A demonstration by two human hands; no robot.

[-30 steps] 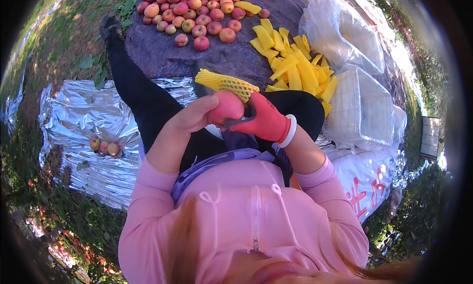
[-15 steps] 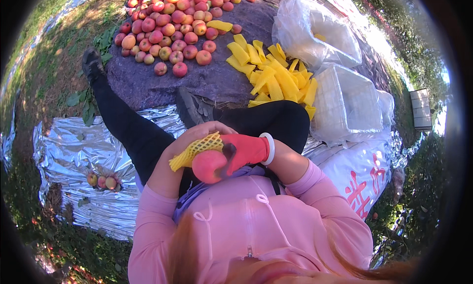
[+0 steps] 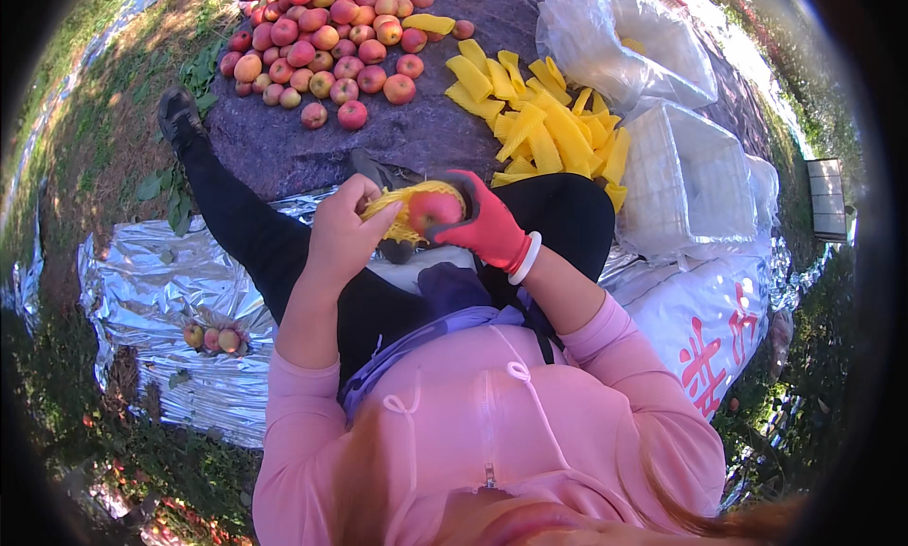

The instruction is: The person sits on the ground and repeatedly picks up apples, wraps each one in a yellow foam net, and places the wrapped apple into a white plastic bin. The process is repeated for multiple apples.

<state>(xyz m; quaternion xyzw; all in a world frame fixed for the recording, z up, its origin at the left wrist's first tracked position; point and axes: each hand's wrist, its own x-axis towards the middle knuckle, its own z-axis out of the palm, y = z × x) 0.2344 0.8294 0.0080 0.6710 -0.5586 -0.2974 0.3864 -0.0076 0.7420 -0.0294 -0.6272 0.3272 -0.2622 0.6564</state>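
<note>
Above my lap, between both hands, is a red apple (image 3: 436, 211) partly inside a yellow foam net sleeve (image 3: 402, 222). My bare left hand (image 3: 355, 220) pinches the left edge of the sleeve between thumb and fingers. My right hand (image 3: 482, 226), in a red glove with dark fingertips, is closed round the apple's right side. To the far right of my hands lies a loose heap of flat yellow foam sleeves (image 3: 549, 134). A big pile of red and yellowish apples (image 3: 326, 49) spreads on dark cloth at the far left.
Two plastic-lined crates (image 3: 676, 182) stand at the right, beyond a white sack (image 3: 695, 328) with red marks. Silver foil sheeting (image 3: 180, 300) lies at the left, with several apples (image 3: 213, 338) on it. My outstretched leg (image 3: 241, 229) borders the dark ground cloth (image 3: 270, 158).
Both hands have moved away from my body with the apple. My left hand has gone from behind the sleeve to its left edge, and the sleeve now surrounds more of the apple.
</note>
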